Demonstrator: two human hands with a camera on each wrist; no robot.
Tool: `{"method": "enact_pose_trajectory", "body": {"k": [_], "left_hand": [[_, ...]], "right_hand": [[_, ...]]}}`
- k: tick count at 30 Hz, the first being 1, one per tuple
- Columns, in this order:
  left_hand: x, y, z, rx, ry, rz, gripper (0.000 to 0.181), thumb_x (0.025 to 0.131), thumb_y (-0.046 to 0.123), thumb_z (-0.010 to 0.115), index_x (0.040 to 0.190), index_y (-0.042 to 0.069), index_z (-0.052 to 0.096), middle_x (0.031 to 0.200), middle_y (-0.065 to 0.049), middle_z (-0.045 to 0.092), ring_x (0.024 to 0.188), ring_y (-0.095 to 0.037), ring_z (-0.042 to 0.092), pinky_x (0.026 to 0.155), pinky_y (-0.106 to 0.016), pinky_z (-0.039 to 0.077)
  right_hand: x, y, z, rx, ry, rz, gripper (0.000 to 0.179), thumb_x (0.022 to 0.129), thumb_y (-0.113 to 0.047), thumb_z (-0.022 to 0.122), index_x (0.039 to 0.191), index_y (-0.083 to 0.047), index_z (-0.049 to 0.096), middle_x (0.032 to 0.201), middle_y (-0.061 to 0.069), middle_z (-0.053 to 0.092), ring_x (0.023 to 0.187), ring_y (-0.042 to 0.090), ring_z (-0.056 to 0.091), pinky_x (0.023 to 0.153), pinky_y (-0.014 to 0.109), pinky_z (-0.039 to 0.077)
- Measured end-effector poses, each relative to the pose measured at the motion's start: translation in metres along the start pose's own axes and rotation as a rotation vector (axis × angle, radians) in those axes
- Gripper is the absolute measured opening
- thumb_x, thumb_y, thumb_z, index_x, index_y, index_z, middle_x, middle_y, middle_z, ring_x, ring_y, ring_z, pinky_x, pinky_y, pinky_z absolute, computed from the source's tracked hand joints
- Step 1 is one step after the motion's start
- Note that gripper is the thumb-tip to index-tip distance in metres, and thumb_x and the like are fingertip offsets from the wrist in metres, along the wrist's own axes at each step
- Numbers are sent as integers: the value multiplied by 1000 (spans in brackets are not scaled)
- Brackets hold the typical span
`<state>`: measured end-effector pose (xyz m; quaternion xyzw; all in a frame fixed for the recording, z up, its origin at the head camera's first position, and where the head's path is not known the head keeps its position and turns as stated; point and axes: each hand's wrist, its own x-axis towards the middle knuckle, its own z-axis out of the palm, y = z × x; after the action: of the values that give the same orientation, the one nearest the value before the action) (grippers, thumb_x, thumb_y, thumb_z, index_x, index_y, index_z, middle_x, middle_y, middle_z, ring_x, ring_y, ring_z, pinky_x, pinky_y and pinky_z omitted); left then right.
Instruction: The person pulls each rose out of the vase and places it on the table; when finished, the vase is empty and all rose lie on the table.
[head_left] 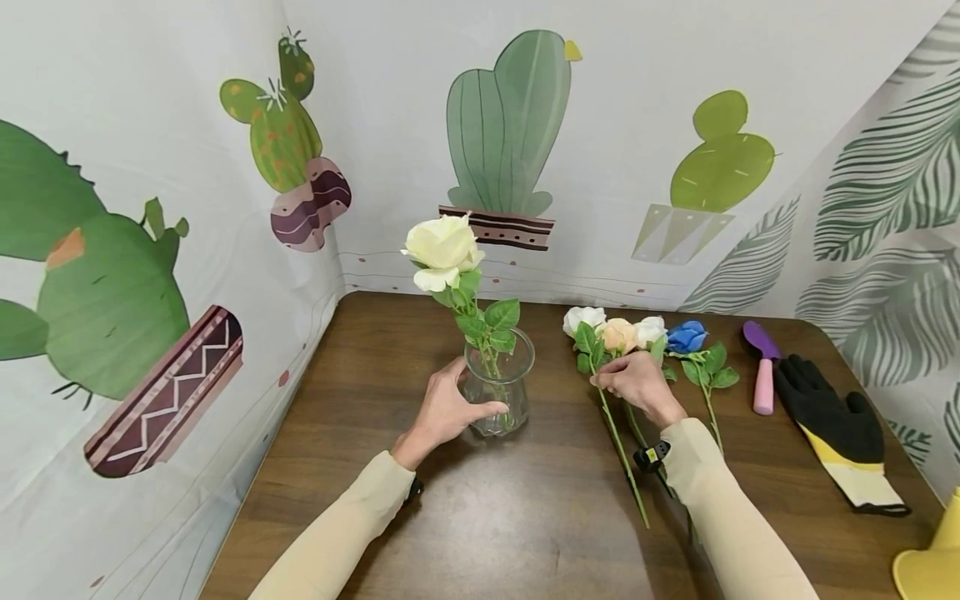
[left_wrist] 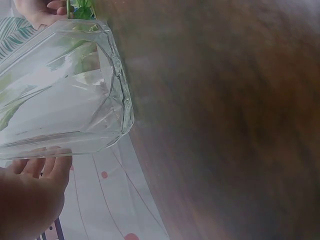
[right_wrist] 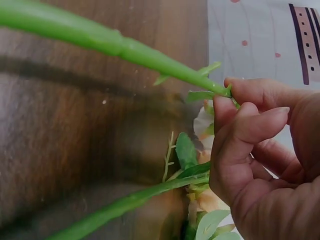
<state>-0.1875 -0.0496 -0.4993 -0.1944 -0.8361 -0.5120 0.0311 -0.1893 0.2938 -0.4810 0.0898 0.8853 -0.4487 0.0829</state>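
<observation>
My left hand (head_left: 444, 408) grips a clear glass vase (head_left: 516, 410) from its left side, thumb across the front. One large cream-white rose (head_left: 444, 250) stands in the vase, leaning left, its stem visible through the glass. In the left wrist view the fingers (left_wrist: 61, 167) lie against the vase wall. To the right, my right hand (head_left: 639, 385) pinches the green stem (right_wrist: 150, 62) of a white rose (head_left: 583, 318) between thumb and fingertips, just below its leaves. Beside that hand are a peach rose (head_left: 619, 335), another white rose (head_left: 650, 330) and a blue rose (head_left: 686, 337).
A purple trowel with a pink handle (head_left: 763, 387) lies right of the roses. Next to it is a black and yellow glove (head_left: 836, 421). Part of a yellow object (head_left: 930, 575) shows at the bottom right. A cactus-print cloth (head_left: 600, 167) hangs behind the brown table (head_left: 495, 525).
</observation>
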Motion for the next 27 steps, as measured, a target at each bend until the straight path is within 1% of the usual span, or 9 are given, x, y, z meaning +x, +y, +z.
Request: {"method": "enact_pose_trajectory", "body": {"k": [6,10,15,18,21,24,27], "left_hand": [[0,-1,1,-2,4,10,78,73,31,103,140,12,69,131,-7,78,127,-29,73,111,-50,60],[0,0,1,3,8,18,78,73,31,103,140,11,69,131,-7,79,126,-29,74,110,-50,60],[0,0,1,14,14,28,80,74,31,103,142,10,68,132,-8,78,126,-30,74,109,-49,61],[0,0,1,14,15,31,80,74,31,103,142,9,68,133,-8,78,126,-30,74,110,-49,61],[0,0,1,8,15,30,80,74,31,103,142,9,68,133,-9,78,127,-31,73,110,-50,61],[-1,-1,1,4,13,32,81,74,31,103,143,9,68,133,-9,78,127,-31,73,110,-51,61],[-1,-2,1,3,10,32,82,74,32,103,144,10,67,134,-9,78,128,-30,73,110,-50,61]], "right_hand": [[3,3,0,-59,0,1,22,92,-13,83,105,4,85,71,-4,75,67,7,64,58,21,52],[6,3,1,-71,-6,21,22,92,-14,83,105,4,84,71,-2,76,68,8,65,58,22,53],[7,5,3,-120,-1,36,22,91,-16,84,103,2,85,69,-1,75,66,8,63,60,24,51],[8,8,5,-197,12,17,21,90,-20,86,99,-1,86,68,0,75,68,10,64,65,25,52],[9,10,8,-272,35,-19,20,87,-22,89,95,-4,88,71,0,79,75,14,69,73,28,57],[10,12,11,-309,53,-43,20,85,-22,90,93,-4,88,79,6,83,85,21,75,83,36,63],[10,14,13,-321,54,-57,20,85,-20,90,94,-3,88,90,12,85,95,31,78,91,46,65]]}}
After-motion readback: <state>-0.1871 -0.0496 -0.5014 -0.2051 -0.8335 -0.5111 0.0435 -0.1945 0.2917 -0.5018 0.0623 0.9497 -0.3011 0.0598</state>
